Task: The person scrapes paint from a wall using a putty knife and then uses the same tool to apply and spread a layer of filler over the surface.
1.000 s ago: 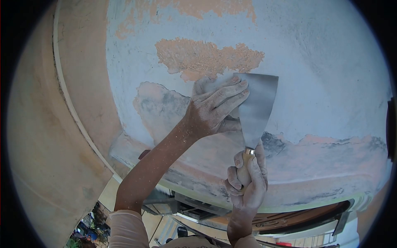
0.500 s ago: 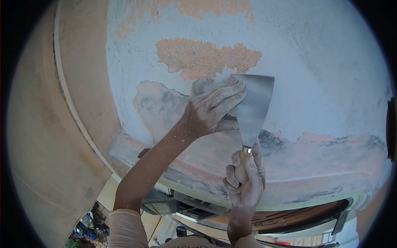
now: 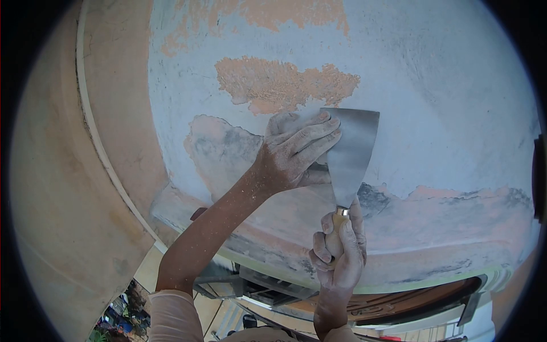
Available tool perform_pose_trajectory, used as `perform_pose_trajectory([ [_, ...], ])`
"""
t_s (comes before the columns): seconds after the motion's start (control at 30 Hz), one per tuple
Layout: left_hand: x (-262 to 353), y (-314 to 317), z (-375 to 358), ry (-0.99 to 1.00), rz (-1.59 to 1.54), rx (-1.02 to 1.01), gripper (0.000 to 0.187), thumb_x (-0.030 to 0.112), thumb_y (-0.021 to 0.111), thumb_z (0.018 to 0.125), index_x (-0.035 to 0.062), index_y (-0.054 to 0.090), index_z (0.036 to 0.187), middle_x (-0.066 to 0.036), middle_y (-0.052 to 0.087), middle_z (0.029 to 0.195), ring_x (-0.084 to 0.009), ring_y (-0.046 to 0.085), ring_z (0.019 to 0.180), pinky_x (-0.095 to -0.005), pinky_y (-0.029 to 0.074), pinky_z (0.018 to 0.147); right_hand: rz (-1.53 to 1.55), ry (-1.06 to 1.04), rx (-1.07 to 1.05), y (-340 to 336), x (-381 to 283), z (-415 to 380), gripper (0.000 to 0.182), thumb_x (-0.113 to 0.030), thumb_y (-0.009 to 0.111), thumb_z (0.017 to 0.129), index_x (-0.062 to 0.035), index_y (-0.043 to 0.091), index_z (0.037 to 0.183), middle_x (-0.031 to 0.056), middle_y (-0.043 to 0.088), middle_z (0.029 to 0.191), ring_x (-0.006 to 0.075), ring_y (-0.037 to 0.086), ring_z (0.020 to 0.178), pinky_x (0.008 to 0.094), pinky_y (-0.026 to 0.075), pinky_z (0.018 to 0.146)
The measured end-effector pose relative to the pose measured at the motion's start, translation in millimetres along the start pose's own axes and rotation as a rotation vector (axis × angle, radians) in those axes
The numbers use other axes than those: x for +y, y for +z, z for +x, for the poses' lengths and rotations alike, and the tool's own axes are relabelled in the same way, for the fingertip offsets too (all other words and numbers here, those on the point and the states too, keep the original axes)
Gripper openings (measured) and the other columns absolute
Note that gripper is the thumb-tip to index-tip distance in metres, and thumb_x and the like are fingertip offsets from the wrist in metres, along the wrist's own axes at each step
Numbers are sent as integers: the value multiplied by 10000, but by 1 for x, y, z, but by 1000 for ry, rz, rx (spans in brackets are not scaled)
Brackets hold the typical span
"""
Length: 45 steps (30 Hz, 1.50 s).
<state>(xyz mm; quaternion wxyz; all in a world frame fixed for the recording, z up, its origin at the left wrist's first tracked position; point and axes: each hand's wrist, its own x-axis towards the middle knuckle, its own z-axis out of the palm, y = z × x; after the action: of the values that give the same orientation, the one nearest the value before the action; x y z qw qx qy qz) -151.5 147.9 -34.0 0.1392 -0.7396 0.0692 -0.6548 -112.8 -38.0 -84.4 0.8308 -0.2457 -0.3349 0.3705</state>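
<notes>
A wide metal scraper [image 3: 353, 151] with a wooden handle points up against the pale blue wall [image 3: 444, 108]. My right hand [image 3: 342, 251] is wrapped round its handle. The fingers of my left hand [image 3: 299, 148] lie at the left edge of the blade, spread a little, with the thumb lower down beside it; whether they grip anything behind the blade is hidden. White dust covers both hands. Just above the blade is a rough peach patch [image 3: 285, 82] of bared wall. A grey, stained patch [image 3: 222, 142] shows left of my left hand.
A stained pinkish band [image 3: 444, 222] runs across the lower wall above a brown wooden arched panel [image 3: 410, 305]. A pale pipe or trim strip [image 3: 108, 162] curves down the left side. Plants and small objects [image 3: 128, 313] are at the bottom left.
The scraper and both hands sit slightly lower in the view, and the wall patches have shifted down a little too. The grip on the handle is the same.
</notes>
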Motion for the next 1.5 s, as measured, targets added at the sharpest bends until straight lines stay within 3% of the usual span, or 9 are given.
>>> perform_pose_trajectory([
  [0.1, 10, 2, -8, 3, -30, -80, 562, 482, 712, 628, 118, 626, 1047, -51, 621, 1117, -197, 591, 1070, -362, 353, 861, 26, -7, 9, -12, 2, -7, 458, -128, 396, 955, -112, 275, 1397, 79, 490, 856, 52, 374, 460, 161, 284, 346],
  [0.33, 2, 4, 5, 22, -30, -21, 572, 466, 716, 610, 119, 621, 1055, -48, 623, 1113, -193, 586, 1078, -350, 366, 842, 43, -31, -3, -2, -7, 2, 463, -102, 377, 953, -88, 261, 1401, 89, 493, 845, 53, 368, 446, 164, 279, 338],
  [0.43, 6, 8, -1, 22, -33, -9, 586, 473, 712, 602, 120, 619, 1060, -51, 624, 1109, -190, 590, 1070, -343, 370, 832, -6, -30, 72, -6, -3, -1, 480, -122, 339, 950, -56, 195, 1403, 104, 457, 834, 61, 382, 411, 154, 297, 280],
  [0.53, 5, 5, 7, 11, -25, -12, 576, 468, 716, 609, 123, 620, 1061, -53, 624, 1111, -187, 593, 1066, -337, 370, 830, 37, -24, 9, 1, -10, 5, 471, -101, 387, 949, -66, 255, 1399, 91, 494, 845, 52, 359, 439, 166, 275, 337],
  [1.0, 8, 12, 7, 5, 19, 34, 558, 485, 695, 619, 123, 631, 1039, -51, 623, 1114, -187, 595, 1058, -346, 356, 845, 45, -11, 3, -2, -19, 5, 485, -97, 370, 948, -72, 227, 1411, 104, 487, 845, 55, 379, 450, 164, 288, 326],
  [1.1, 10, 9, 5, -11, -18, -24, 558, 491, 624, 709, 119, 583, 1123, -39, 563, 1201, -181, 530, 1140, -399, 355, 864, 41, 0, -2, -3, -26, -1, 482, -95, 373, 947, -69, 235, 1408, 102, 486, 841, 57, 387, 449, 164, 287, 323],
  [1.2, 14, 14, -1, -32, -28, -9, 557, 500, 620, 713, 119, 586, 1117, -41, 564, 1199, -181, 530, 1139, -395, 356, 864, 29, -15, 19, -1, -23, 1, 478, -89, 377, 945, -64, 246, 1404, 101, 488, 840, 59, 391, 444, 164, 284, 322],
  [1.4, 16, 12, -3, -37, -54, -11, 564, 484, 634, 698, 109, 584, 1117, -51, 561, 1201, -187, 539, 1126, -400, 361, 855, -7, -7, 24, -4, -27, -2, 482, -81, 375, 942, -63, 245, 1405, 105, 497, 842, 58, 396, 438, 164, 278, 324],
  [1.5, 12, 16, 2, -20, -22, 44, 574, 483, 685, 641, 105, 609, 1067, -68, 620, 1115, -206, 586, 1070, -351, 367, 812, -10, -10, 43, -2, -24, 2, 485, -80, 380, 942, -65, 243, 1407, 105, 499, 834, 56, 396, 437, 165, 282, 326],
])
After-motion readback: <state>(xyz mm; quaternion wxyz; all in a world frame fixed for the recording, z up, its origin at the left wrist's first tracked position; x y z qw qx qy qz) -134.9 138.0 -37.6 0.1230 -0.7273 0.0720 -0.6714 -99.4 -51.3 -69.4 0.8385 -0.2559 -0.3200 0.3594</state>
